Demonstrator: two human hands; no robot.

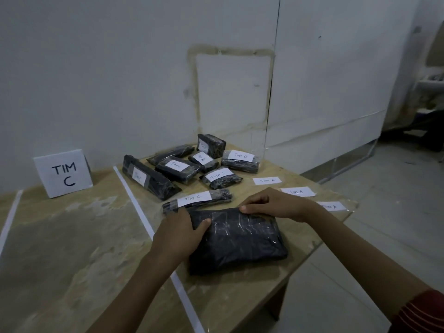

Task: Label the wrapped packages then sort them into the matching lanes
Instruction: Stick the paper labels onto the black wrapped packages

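Note:
A large black wrapped package point(242, 241) with no label lies on the wooden table point(72, 248) near its front right edge. My left hand point(179, 233) grips its left end, thumb on top. My right hand point(274, 204) holds its far top edge. Just behind it lies a long package labelled TIM C point(197, 200). Several more labelled black packages point(177, 167) are clustered farther back. Three loose TIM A labels point(298, 191) lie on the table to the right.
A white sign reading TIM C point(63, 174) stands at the back left. White tape strips point(134, 200) divide the table into lanes. The table's right edge point(319, 243) drops to a tiled floor. A white wall stands close behind.

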